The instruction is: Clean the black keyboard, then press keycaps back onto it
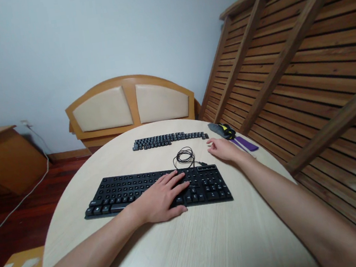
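While our left hand (159,200) lies spread, palm down, on the keys, we list one black keyboard (116,188) directly beneath it, reaching out on both sides. Its long axis runs left to right across us; the number pad end points right, the cable edge away from us. Many key positions to the left of that hand show bare sockets. The hand hides part of the navigation and letter blocks. One black cable (184,155), coiled in several loops, lies just beyond the left fingertips, between keyboard and loose caps. One right hand (209,145), past the keyboard's far right corner, has its fingers half curled; we cannot tell whether they hold anything. Beyond both hands we enter one array of loose keycaps (157,141), in rows, too small to count, its right end just beside the right fingertips. Right of that hand: one grey, black and yellow item (226,131) and one purple strip (247,143). All rest on one pale table (194,246). Farther off: one headboard (131,96), two cream panels; one slatted wooden frame (313,57), to the right hand's right.
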`<state>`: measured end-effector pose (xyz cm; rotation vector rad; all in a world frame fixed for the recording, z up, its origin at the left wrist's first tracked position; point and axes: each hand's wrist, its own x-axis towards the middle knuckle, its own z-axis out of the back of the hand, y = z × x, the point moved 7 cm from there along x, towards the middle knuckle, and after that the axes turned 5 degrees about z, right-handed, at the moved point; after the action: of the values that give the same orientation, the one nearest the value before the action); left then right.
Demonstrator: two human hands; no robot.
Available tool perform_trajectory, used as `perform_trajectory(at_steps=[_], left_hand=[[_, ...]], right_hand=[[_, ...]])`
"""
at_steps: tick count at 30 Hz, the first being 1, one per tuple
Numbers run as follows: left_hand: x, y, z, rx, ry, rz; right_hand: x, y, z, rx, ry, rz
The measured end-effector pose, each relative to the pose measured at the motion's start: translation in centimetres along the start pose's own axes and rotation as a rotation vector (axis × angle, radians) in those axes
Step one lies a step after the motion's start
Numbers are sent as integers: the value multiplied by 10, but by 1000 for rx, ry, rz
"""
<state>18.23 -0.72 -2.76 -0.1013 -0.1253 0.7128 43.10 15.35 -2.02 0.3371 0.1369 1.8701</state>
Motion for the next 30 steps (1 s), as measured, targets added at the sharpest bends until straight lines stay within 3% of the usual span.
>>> perform_trajectory(at_steps=[7,14,21,30], left_hand=[[1,-1,1,-18,-2,3],[2,-1,2,1,23,17],[1,-1,1,12,25,14],[1,0,-1,32,10,0]], right_hand=[[45,-19,-16,-145,-70,-142],[56,-22,-21,-187,-116,-184],[32,-15,-8,-160,-98,-171],[-33,3,12,89,73,8]])
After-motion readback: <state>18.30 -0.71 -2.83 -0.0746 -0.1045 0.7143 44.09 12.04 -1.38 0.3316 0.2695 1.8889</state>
